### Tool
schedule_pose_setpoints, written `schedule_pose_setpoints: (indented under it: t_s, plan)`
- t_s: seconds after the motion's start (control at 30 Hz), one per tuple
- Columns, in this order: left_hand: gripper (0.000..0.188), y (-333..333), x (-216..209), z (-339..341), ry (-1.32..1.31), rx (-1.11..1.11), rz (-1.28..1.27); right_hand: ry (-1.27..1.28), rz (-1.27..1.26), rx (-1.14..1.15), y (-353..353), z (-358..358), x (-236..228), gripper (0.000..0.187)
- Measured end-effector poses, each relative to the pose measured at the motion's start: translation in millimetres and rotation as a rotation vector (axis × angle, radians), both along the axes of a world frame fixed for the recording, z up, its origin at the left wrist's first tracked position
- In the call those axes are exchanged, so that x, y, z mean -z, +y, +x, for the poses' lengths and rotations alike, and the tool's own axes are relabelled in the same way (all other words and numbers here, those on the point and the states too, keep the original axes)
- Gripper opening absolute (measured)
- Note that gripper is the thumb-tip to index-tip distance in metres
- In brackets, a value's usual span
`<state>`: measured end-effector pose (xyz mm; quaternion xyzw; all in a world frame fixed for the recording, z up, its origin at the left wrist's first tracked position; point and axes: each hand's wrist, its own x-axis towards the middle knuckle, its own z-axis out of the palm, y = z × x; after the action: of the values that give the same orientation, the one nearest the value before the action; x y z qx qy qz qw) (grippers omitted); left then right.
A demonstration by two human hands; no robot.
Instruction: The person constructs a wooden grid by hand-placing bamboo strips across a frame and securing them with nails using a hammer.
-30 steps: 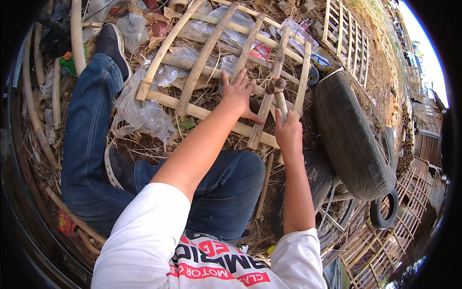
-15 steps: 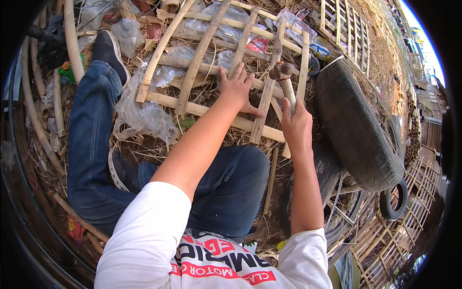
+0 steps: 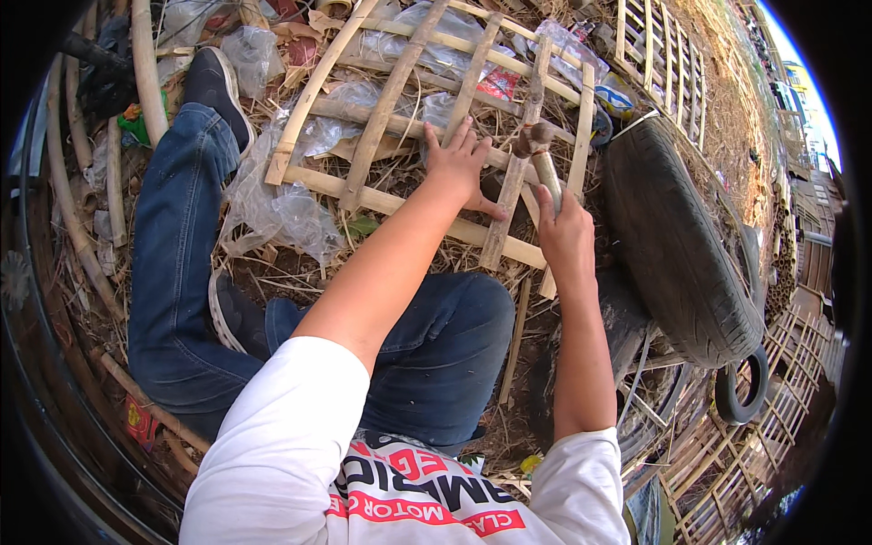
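Observation:
A lattice of bamboo slats (image 3: 391, 121) lies on the littered ground in front of my legs. My left hand (image 3: 459, 174) rests on it with fingers spread, the thumb reaching toward a crossing slat. In my right hand (image 3: 565, 232) is a hammer (image 3: 543, 163), gripped by its pale handle with the thumb along it. The rusty brown hammer head is over the right-hand crossing slat (image 3: 516, 186); I cannot tell whether it touches the wood.
A worn black tyre (image 3: 677, 245) leans close to my right forearm, with a smaller tyre (image 3: 741, 386) beyond it. Clear plastic bags (image 3: 282, 222) and dry straw cover the ground. Bamboo poles (image 3: 77, 227) lie at the left; another lattice (image 3: 663, 68) stands at the far right.
The hammer head has come down slightly toward the crossing slat. My left hand stays spread on the lattice. The whole view has shifted a little.

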<state>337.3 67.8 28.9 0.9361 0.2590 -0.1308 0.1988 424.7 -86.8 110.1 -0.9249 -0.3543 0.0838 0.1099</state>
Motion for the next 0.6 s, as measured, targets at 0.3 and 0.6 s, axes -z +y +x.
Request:
schedule_pose_setpoints:
  t_s: [0.3, 0.6]
  plan:
    - [0.146, -2.8, 2.5, 0.8, 0.055, 0.030, 0.006, -0.012, -0.084, 0.043, -7.4, 1.2, 15.9, 0.047]
    - [0.143, 0.5, -2.7, 0.6, -0.017, 0.003, -0.006, 0.031, -0.010, 0.026, 4.5, 2.3, -12.8, 0.049]
